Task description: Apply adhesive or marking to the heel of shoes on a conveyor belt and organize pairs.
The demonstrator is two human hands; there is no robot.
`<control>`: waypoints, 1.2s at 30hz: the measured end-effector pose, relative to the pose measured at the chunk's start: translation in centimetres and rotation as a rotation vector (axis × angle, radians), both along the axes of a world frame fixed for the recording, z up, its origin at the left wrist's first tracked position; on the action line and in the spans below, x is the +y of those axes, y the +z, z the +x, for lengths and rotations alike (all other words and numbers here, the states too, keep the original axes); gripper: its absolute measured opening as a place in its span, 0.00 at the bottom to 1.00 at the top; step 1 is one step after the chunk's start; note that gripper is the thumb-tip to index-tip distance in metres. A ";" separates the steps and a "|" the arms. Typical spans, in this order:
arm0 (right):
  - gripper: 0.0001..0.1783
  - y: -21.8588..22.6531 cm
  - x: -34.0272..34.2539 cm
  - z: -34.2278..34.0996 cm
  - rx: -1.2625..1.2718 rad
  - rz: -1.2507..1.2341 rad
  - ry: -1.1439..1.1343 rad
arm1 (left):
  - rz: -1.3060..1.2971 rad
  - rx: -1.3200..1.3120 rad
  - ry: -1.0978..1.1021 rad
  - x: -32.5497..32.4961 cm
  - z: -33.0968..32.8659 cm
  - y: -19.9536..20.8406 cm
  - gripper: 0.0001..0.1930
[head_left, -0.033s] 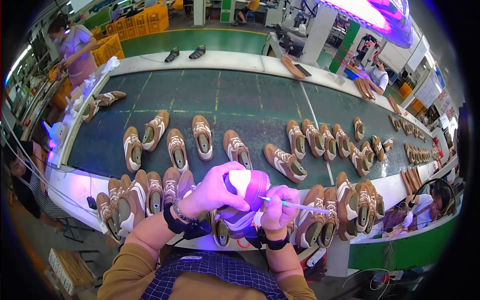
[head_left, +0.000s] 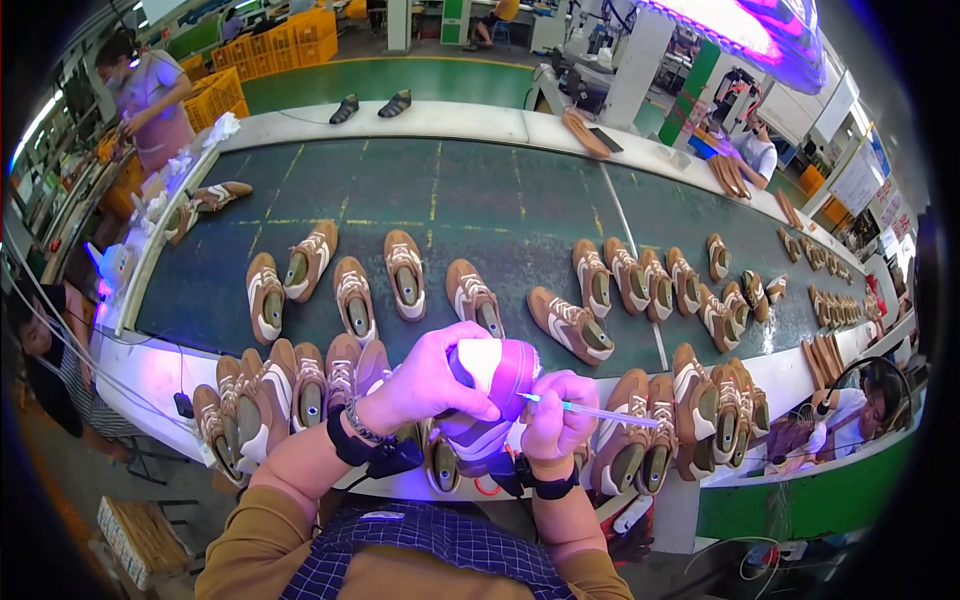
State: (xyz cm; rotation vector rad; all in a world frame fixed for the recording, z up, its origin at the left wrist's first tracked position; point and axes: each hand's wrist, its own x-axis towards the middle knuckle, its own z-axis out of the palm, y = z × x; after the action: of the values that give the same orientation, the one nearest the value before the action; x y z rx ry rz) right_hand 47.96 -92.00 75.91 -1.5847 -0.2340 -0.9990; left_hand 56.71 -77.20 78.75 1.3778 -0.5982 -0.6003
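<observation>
My left hand (head_left: pixel 438 378) is closed round a shoe (head_left: pixel 512 378), held tilted in purple light above the near bench. A white patch shows on its side, and a stitched seam runs down the upper beside it. Between the fingers and thumb of my right hand (head_left: pixel 558 410) is a slim pen with a pale barrel (head_left: pixel 610 414). Its tip meets the shoe's upper close to the seam. Part of the shoe is hidden behind my left fingers. Brown shoes with white laces and trim stand along the bench on both sides, including a pair (head_left: pixel 640 435) right of my right hand.
Beyond my hands lies a dark green conveyor belt (head_left: pixel 380 190) bearing several brown shoes (head_left: pixel 404 275). Two dark shoes (head_left: pixel 395 103) rest on its far white ledge. A bright purple lamp (head_left: pixel 740 30) hangs at upper right. Other people (head_left: pixel 150 100) are around the line.
</observation>
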 end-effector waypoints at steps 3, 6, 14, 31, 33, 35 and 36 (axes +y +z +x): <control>0.07 -0.3 -0.4 -0.2 -0.006 -0.035 -0.024 | 0.003 0.013 -0.009 -0.4 0.0 0.3 0.30; 0.07 -0.2 -0.4 -0.3 -0.012 -0.030 -0.034 | 0.003 0.023 -0.015 -0.7 -0.1 0.3 0.30; 0.06 -1.0 -0.9 -0.8 -0.015 -0.120 -0.025 | 0.004 0.016 -0.005 -1.1 -0.1 0.2 0.30; 0.03 0.1 -2.8 -3.3 0.092 0.238 0.249 | 0.042 -0.164 0.037 -1.9 -1.9 -0.1 0.31; 0.02 1.8 -1.9 -3.4 0.067 0.284 0.220 | 0.070 -0.399 0.104 -1.8 -2.6 0.4 0.32; 0.06 2.4 -1.6 -3.3 0.059 0.214 0.152 | 0.070 -0.542 0.142 -1.7 -2.9 0.6 0.31; 0.06 2.6 -1.4 -3.4 0.056 0.214 0.152 | 0.065 -0.683 0.186 -1.6 -3.1 0.8 0.31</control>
State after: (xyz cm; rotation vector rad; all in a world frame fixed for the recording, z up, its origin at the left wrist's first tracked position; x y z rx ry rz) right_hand 44.60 -93.44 78.54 -1.3767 -0.1989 -0.8315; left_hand 53.58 -78.84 79.50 1.6805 -0.9820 0.0203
